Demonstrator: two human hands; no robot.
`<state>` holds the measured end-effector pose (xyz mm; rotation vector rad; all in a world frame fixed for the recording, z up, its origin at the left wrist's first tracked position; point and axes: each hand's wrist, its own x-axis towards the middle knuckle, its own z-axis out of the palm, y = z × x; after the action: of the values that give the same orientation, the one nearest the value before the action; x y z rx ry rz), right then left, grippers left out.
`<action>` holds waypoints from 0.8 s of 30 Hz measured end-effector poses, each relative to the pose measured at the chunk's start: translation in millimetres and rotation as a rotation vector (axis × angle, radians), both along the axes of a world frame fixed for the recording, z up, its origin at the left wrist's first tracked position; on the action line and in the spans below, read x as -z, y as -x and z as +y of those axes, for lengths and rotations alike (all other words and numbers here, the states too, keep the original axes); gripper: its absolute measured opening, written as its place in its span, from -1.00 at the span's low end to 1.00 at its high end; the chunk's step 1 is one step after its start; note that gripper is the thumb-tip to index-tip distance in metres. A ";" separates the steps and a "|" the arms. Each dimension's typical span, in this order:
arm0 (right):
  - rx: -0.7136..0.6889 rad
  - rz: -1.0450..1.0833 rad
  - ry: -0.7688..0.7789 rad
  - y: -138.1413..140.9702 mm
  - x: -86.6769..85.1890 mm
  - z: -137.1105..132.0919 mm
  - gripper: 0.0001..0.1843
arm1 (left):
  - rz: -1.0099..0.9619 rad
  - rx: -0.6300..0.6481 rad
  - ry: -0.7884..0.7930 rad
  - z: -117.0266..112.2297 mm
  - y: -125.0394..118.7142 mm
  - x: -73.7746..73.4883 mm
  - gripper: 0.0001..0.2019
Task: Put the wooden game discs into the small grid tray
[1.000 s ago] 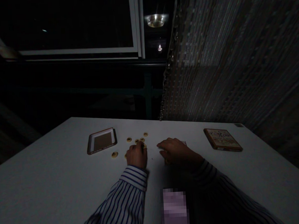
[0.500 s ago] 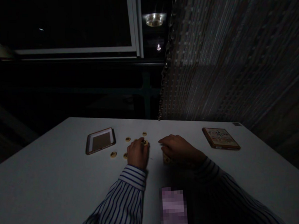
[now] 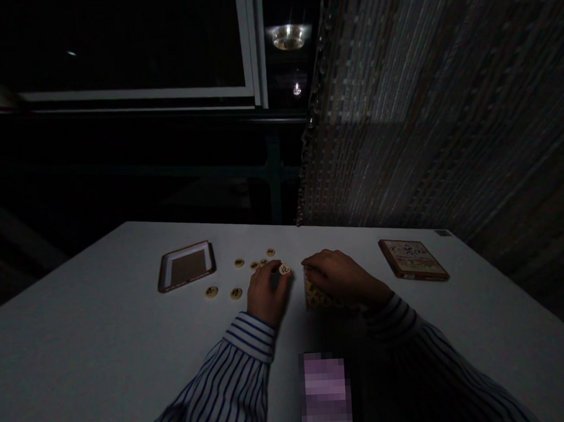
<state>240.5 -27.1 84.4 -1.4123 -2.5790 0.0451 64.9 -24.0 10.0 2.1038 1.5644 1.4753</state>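
Note:
My left hand (image 3: 266, 295) is closed, pinching a round Chinese chess piece (image 3: 284, 269) between thumb and fingers just above the table. Across a small gap to the right, my right hand (image 3: 339, 276) bends over a close-set group of Chinese chess pieces (image 3: 315, 295), its fingers drawn together near the group's far edge. Whatever those fingers hold, if anything, is hidden, and the hand covers much of the group. Several loose pieces lie left of my left hand, among them a near piece (image 3: 236, 293), a left piece (image 3: 211, 291) and a far piece (image 3: 270, 252).
On the white table (image 3: 104, 346), a shallow open box part (image 3: 160, 277) lies at the left. A flat box part with printed characters (image 3: 414, 259) lies at the right. A string curtain (image 3: 399, 104) hangs beyond the table's far edge, beside a dark window. The light is dim.
My left hand has moved slightly right and lifted the chess piece toward the right hand, uncovering loose pieces behind it. My right hand has shifted little, and more of the grouped pieces shows.

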 end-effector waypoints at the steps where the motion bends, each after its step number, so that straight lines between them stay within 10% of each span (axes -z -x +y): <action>1: 0.006 -0.004 0.002 0.2 -0.9 -0.3 -0.64 | -0.004 0.015 -0.011 -0.9 -1.2 0.1 -0.77; 24: -0.003 0.171 0.106 1.7 -2.8 -2.9 -0.69 | 0.093 0.150 -0.141 -13.9 -19.1 0.6 -0.78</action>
<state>238.8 -30.0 87.3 -1.3748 -2.4707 0.2939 84.1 -37.9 9.3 2.3422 1.3320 1.4968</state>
